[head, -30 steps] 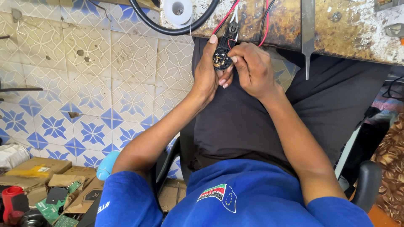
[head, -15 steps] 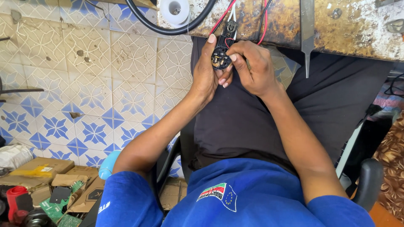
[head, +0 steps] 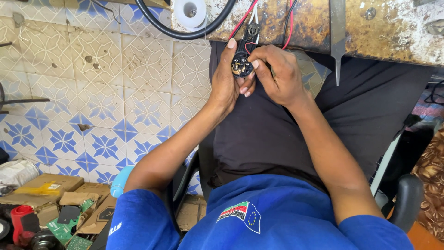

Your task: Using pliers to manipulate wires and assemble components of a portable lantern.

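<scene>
Hands w/ round black part (head: 241,66) edged up, pinched btwn both fingers (head: 255,62).

Flattened brown cardboard boxes (head: 44,190) lie on the tiled floor (head: 106,92) at its lower-left corner, one with a yellow label (head: 42,189). A flag-coloured badge (head: 241,214) sits on the blue shirt (head: 259,217).

Open room over the dark trousers (head: 296,139) near. Far side blocked by workbench edge (head: 393,32), hanging metal blade (head: 337,41) right, red wires (head: 243,21) and black cable loop (head: 185,30) left.
</scene>
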